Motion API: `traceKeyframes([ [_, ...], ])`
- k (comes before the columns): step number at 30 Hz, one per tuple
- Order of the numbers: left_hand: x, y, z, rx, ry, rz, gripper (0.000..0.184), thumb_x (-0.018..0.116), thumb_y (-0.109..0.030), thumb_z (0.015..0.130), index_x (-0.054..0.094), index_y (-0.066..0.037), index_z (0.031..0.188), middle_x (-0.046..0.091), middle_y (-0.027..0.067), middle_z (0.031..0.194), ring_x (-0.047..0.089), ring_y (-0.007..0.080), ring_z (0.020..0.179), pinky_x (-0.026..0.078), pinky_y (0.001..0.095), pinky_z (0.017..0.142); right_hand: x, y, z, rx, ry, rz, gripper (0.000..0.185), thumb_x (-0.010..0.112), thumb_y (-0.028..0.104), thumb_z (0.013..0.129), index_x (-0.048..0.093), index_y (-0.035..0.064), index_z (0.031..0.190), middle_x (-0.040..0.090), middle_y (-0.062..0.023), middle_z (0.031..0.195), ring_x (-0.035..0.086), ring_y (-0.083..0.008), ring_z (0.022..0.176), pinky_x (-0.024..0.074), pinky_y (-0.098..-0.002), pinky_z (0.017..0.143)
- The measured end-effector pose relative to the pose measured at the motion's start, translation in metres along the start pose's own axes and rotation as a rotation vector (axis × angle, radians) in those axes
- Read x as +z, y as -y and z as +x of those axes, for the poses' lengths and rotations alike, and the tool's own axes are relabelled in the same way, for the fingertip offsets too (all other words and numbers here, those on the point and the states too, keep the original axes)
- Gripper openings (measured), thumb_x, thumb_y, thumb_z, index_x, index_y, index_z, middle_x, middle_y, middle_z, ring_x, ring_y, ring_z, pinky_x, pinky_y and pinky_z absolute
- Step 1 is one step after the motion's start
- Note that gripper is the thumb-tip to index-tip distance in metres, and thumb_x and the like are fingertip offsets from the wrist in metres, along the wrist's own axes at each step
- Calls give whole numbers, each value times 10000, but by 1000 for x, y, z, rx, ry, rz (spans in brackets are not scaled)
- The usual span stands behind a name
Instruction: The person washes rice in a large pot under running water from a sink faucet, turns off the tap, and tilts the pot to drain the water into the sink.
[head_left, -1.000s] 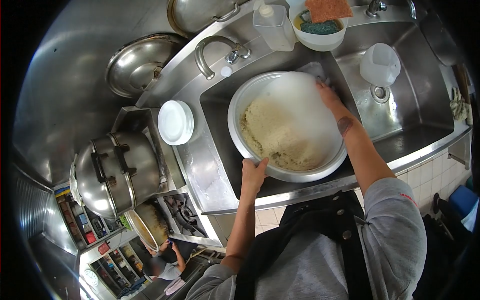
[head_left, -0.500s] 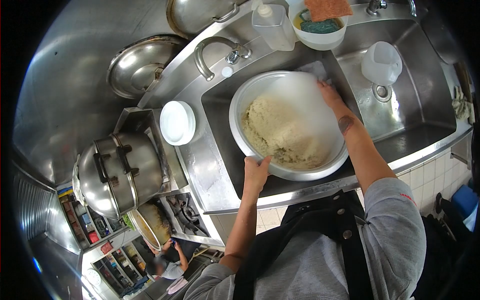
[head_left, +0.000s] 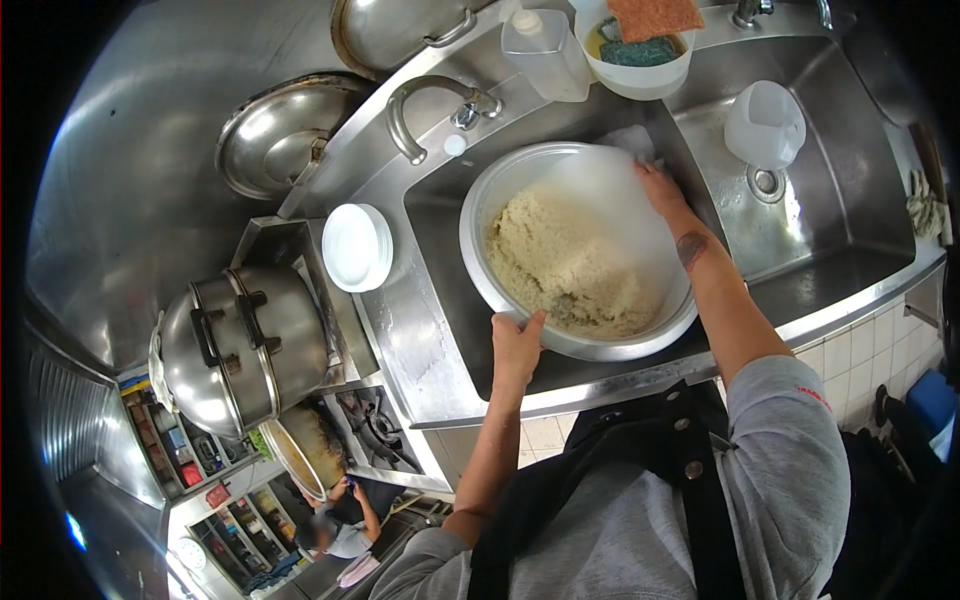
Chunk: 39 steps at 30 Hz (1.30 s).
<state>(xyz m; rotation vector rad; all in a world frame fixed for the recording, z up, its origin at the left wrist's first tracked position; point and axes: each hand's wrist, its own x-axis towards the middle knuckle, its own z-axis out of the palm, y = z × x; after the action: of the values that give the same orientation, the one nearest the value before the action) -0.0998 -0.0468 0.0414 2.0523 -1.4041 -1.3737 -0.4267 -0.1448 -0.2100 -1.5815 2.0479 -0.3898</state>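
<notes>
A large round metal basin (head_left: 595,349) sits in the left sink, holding a pale, crumbly heap that looks like cooked rice (head_left: 560,260). Whitish haze, like steam, blurs the right part of its inside. My left hand (head_left: 516,350) grips the near-left rim, thumb on top and fingers curled below. On the far-right side, my right hand (head_left: 660,188) holds the rim; some of its fingers are hidden. The basin appears slightly tilted.
A faucet (head_left: 410,115) arches behind the sink. Stacked white lids or plates (head_left: 357,248) stand left. A soap bottle (head_left: 545,55) and a sponge bowl (head_left: 640,80) sit behind; a plastic jug (head_left: 765,125) lies in the right sink. Another person (head_left: 345,535) is at lower left.
The haze over the basin has thinned a little, showing more of the rice-like heap. Both hands keep their hold on the rim, and the basin has hardly moved.
</notes>
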Motion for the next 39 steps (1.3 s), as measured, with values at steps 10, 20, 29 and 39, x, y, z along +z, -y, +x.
traceKeyframes([
  [10,4,-18,-12,6,-71,-29,380,691,-187,777,399,56,782,520,133,708,528,154,536,449,282,415,-8,6,-5,67,86,-70,480,313,78,890,336,200,1354,380,-231,1325,469,-365,1144,391,-394,967],
  [20,9,-22,-16,37,-112,-73,367,710,-171,756,412,43,768,507,107,685,516,137,532,443,274,413,20,-16,14,253,26,306,720,262,640,855,554,51,1149,533,-273,1130,484,-393,1105,363,-409,955],
  [29,12,-14,-12,62,-159,-5,380,726,-195,737,432,45,745,519,119,682,498,149,570,416,299,481,-6,2,0,140,117,80,411,245,403,950,369,275,1321,514,-253,1170,515,-370,1084,397,-417,939],
  [39,13,-23,-14,40,-145,21,392,725,-211,733,447,65,757,525,138,683,501,190,614,420,333,544,3,-4,0,102,68,68,382,246,349,953,349,346,1321,501,-254,1182,506,-372,1092,384,-431,948],
])
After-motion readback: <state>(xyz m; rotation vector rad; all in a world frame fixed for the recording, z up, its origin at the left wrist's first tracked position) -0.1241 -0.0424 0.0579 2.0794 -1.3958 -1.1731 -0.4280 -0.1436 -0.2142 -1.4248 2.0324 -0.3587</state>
